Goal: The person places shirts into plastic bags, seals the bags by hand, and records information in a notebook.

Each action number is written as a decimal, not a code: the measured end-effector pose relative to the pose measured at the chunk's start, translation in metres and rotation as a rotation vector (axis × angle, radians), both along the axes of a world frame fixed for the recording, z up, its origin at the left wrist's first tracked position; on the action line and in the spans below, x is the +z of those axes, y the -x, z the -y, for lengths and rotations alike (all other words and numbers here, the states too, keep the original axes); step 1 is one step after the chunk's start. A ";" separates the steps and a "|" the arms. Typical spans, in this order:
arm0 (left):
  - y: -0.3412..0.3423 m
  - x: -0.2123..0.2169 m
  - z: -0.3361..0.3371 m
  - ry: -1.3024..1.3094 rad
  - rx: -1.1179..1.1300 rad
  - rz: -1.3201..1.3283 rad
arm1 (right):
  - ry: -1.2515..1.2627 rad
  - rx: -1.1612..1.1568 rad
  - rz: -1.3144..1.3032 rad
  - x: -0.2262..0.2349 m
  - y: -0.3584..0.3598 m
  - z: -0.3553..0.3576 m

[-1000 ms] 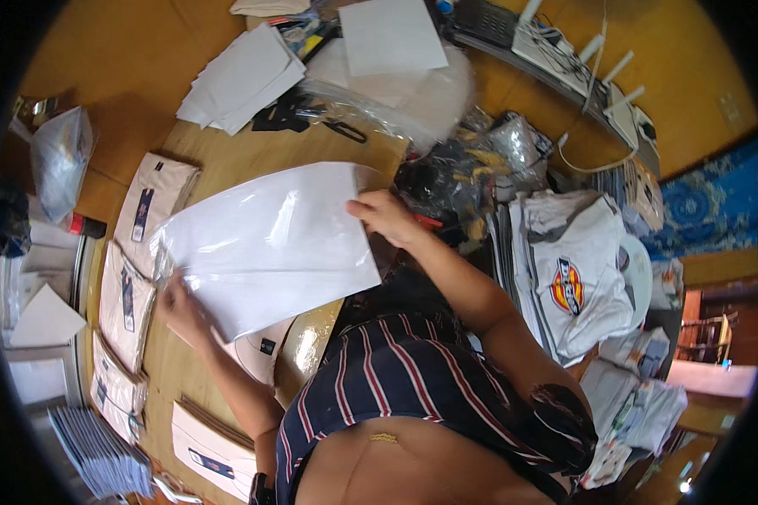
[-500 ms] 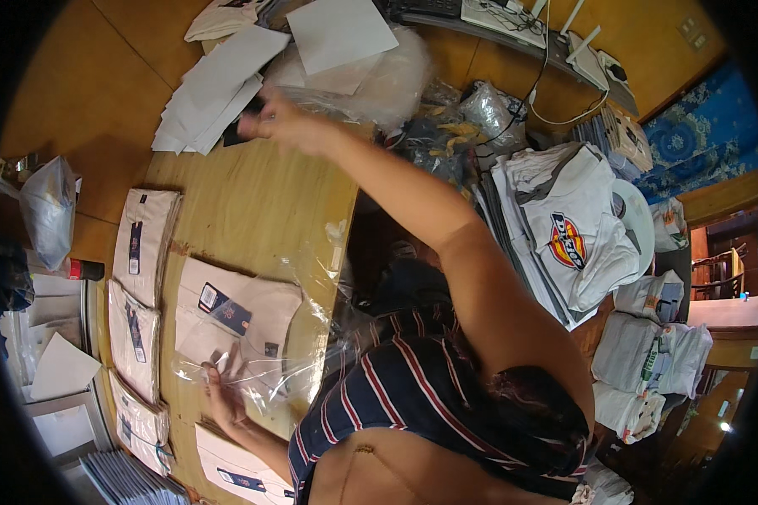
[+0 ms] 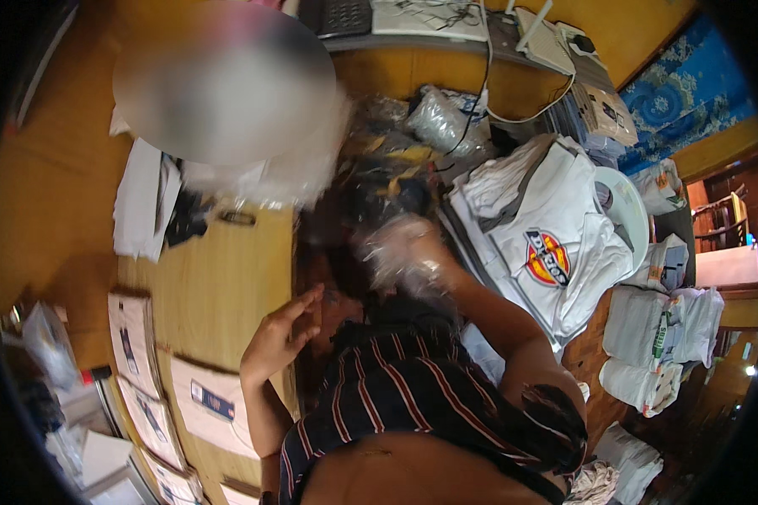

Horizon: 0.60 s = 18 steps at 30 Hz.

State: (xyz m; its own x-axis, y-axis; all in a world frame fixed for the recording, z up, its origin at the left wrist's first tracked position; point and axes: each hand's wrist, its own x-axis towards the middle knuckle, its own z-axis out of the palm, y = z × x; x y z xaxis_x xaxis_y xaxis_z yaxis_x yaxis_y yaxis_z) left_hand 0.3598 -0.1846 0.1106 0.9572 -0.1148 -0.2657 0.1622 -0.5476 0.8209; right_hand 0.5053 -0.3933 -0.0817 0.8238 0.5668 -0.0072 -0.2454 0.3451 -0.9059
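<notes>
Two hands: right hand [image 3: 400, 252] grips one clear bag [image 3: 387, 244], left hand [image 3: 280, 337] open

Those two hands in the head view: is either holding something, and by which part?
The right hand grips a crumpled clear plastic bag, blurred, so the exact hold cannot be told. The left hand is open, holding nothing.

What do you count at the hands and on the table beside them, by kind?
Hands: 2, left hand open, right hand blurred
Clear plastic bag in the right hand: 1
Flat white packets on the wooden table: at least 4
Total: at least 7
</notes>
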 end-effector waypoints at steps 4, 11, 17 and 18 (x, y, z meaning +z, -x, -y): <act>-0.152 -0.025 0.043 -0.212 -0.151 0.189 | 0.646 -1.310 0.189 -0.010 -0.107 0.146; -0.442 -0.252 0.132 -0.001 -0.075 0.291 | 1.396 -1.347 0.585 -0.048 -0.150 0.241; -0.560 -0.375 0.221 -0.020 -0.637 0.219 | 1.629 -0.861 0.430 -0.028 -0.143 0.234; -0.563 -0.389 0.231 -0.162 -0.729 0.322 | 1.617 -0.792 0.414 -0.020 -0.144 0.239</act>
State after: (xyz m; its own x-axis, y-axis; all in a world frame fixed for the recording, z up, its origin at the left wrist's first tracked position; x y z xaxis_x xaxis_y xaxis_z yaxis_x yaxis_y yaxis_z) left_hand 0.9226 -0.4153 -0.2779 0.6888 -0.7228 -0.0566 -0.5119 -0.5401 0.6680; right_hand 0.6492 -0.6320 -0.1014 0.9517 -0.2600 0.1635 -0.1816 -0.9056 -0.3834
